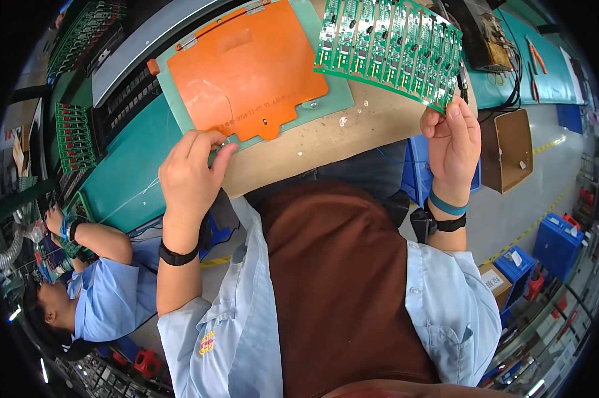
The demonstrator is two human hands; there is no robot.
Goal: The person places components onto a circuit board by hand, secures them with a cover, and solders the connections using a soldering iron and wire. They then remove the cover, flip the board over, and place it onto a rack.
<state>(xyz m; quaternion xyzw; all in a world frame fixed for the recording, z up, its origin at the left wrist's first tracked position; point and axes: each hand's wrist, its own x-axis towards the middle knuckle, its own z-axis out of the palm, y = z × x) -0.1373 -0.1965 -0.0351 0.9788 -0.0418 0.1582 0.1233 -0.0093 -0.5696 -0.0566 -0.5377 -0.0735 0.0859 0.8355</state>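
Note:
A green circuit board panel (pixel 391 50), with rows of small components, is tilted up at the upper right. My right hand (pixel 453 142) pinches its lower right corner between thumb and fingers. On the bench left of it lies a pale green fixture plate (pixel 339 99) with a hinged orange cover (pixel 246 66) lying over it. My left hand (pixel 190 169) is closed at the cover's near left corner, thumb and index finger drawn together. Whatever is between those fingertips is too small or hidden to make out.
A co-worker (pixel 107 285) in blue works at the left, near upright circuit boards (pixel 75 136). Under the fixture is a tan board (pixel 372 123) with small white bits. Orange-handled pliers (pixel 537 56) lie far right. A cardboard box (pixel 508 149) and blue bins (pixel 559 245) stand lower right.

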